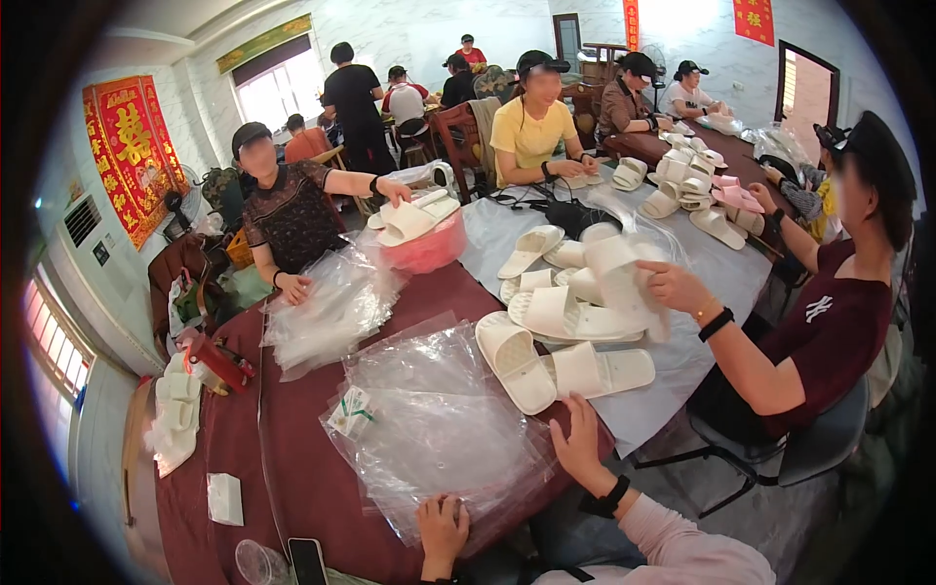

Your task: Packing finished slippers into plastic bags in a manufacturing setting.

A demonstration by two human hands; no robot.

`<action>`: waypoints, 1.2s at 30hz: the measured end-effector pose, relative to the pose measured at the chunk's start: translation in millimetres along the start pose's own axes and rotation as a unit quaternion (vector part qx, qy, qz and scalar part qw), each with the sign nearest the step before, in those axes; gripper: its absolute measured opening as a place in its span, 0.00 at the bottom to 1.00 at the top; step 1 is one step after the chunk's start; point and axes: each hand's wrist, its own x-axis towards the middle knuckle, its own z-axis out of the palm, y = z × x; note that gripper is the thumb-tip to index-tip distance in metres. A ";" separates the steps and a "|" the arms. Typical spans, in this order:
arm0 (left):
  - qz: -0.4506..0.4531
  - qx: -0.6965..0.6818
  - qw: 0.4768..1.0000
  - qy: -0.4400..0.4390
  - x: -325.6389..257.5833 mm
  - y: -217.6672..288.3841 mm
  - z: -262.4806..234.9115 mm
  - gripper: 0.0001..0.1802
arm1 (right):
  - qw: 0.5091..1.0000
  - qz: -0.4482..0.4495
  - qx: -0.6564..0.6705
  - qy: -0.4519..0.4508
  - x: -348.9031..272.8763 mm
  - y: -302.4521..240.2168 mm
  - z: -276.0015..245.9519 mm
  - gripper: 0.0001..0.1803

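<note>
A stack of clear plastic bags [429, 419] lies on the dark red tablecloth in front of me. My left hand [442, 531] rests palm down on the bags' near edge, fingers slightly bent. My right hand [580, 444] is open beside the bags' right side, its fingers stretched toward a pair of white slippers. One white slipper [517, 363] lies at the bags' far right corner, and another white slipper [604, 370] lies crosswise against it. A small white-and-green card packet [351, 411] sits on the bags' left part.
More white slippers [556, 310] are heaped beyond; a person at right holds a slipper [624, 278] over them. Across the table, a person handles slippers on a pink bag [429, 244] beside other clear bags [331, 307]. A phone [306, 562], plastic cup [261, 563] and white box [224, 499] stand at left.
</note>
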 end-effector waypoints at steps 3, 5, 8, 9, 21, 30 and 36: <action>-0.008 -0.010 1.000 -0.004 -0.7 -0.7 -0.7 0.12 | 0.999 0.022 -0.033 0.030 10.9 9.7 1.3 0.30; -0.009 0.002 1.000 -0.001 -0.9 -0.4 -1.2 0.12 | 0.997 0.033 -0.058 0.028 11.9 15.3 3.9 0.32; -0.007 -0.017 1.000 -0.003 2.6 3.2 -2.2 0.12 | 0.996 0.067 -0.062 0.016 7.8 36.5 14.1 0.36; -0.008 -0.017 1.000 -0.003 2.1 2.8 -2.2 0.12 | 0.995 0.089 -0.038 0.001 6.9 37.6 15.9 0.38; -0.003 0.001 1.000 0.001 1.8 1.5 -1.4 0.13 | 0.985 0.146 -0.068 0.055 41.1 66.1 16.2 0.42; -0.011 -0.007 1.000 -0.006 0.8 4.0 -4.9 0.13 | 0.965 0.220 0.142 0.001 21.3 82.6 4.1 0.24; -0.006 -0.006 1.000 -0.009 0.6 2.1 -3.5 0.13 | 0.949 0.236 0.200 -0.054 9.9 76.8 -21.3 0.17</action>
